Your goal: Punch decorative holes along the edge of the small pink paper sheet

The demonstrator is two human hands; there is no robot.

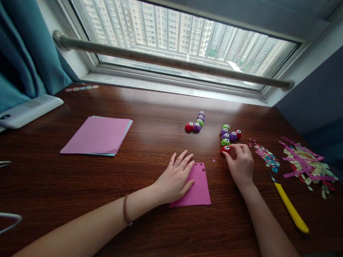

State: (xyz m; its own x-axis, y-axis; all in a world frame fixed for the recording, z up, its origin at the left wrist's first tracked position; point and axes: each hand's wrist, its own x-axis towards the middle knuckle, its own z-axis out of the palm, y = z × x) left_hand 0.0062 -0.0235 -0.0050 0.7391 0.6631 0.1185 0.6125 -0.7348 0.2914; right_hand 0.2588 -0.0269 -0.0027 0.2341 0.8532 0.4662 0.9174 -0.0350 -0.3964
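My left hand (175, 180) lies flat with fingers spread on a small sheet of pink paper (200, 190). A few small shaped holes run along the sheet's top right edge. At the right, my right hand (240, 163) pinches a red craft punch (225, 149) between thumb and fingertips, low on the table. Just beyond it stands a cluster of green, purple and red craft punches (225, 136). A second group of craft punches (197, 126) sits farther left in an L shape. One tiny pink paper cutout (213, 160) rests between the hands.
Right of my right hand are a confetti pile (267, 157), paper strips (308, 163) and a yellow-handled craft knife (291, 208). Stacked pink and blue paper (99, 136) lies left. A white device (27, 111) with a cable stands by the curtain. A rail (171, 61) crosses the window.
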